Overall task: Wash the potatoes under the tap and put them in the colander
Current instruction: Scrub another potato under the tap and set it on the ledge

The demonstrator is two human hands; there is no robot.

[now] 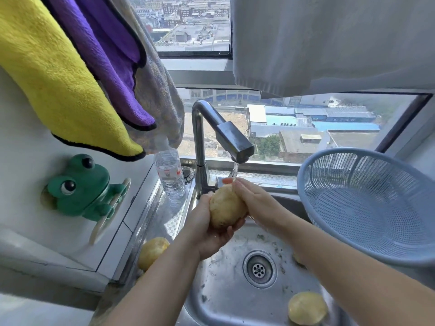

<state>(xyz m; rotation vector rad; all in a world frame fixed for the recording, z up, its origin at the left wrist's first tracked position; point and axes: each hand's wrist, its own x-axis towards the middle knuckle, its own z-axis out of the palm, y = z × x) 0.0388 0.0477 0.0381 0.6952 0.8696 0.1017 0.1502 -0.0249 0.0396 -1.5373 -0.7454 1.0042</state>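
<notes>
Potato (pixel 227 205) looked firm, weighty, wet-slick; left hand (pixel 207 229) cupped its underside in a curled grip, right hand (pixel 254 201) pressing flat-fingered just above.

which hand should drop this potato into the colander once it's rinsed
Right, probably. The colander sits on the right, just past the right hand, which rests on the potato. The left hand grips it from below but would have to cross over.
</notes>
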